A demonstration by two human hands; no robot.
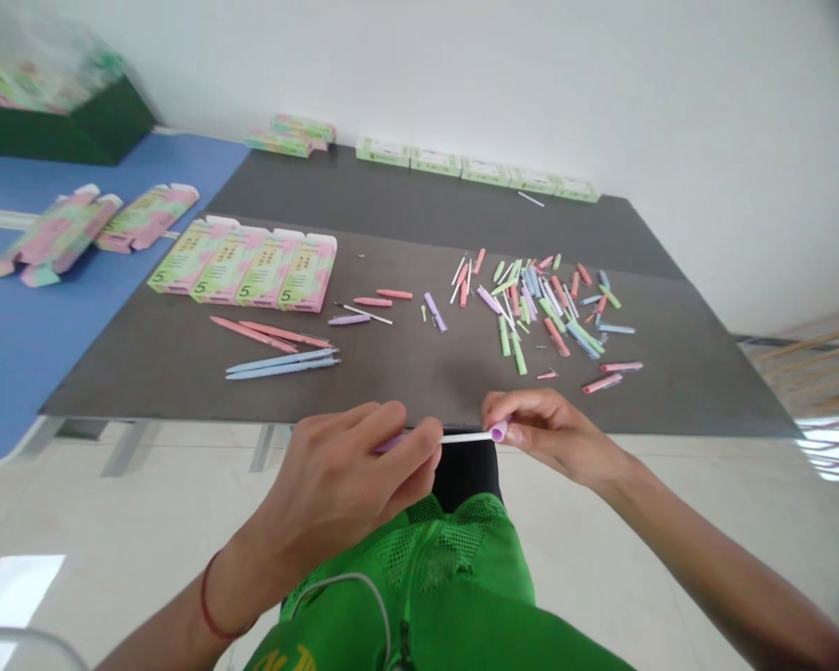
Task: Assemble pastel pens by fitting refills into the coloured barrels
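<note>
My left hand [374, 458] is closed around a purple pen barrel [390, 445], from which a white refill [465, 438] sticks out to the right. Between the thumb and fingers of my right hand [542, 429] is a short purple pen barrel half [499, 431], its open end facing left. The refill's tip meets that opening; whether it is inside I cannot tell. Both hands are just off the table's front edge. Beyond them lie two blue pens [280, 365], two red pens [272, 334] and a heap of loose pen parts [538, 303] in several colours.
Flat pen boxes [248, 266] lie in a row at the left of the dark table [405, 373]. More boxes [475, 171] line its back edge near the wall. On the blue table [14, 326] are opened cartons [62, 228] and a dark green bin [104, 121].
</note>
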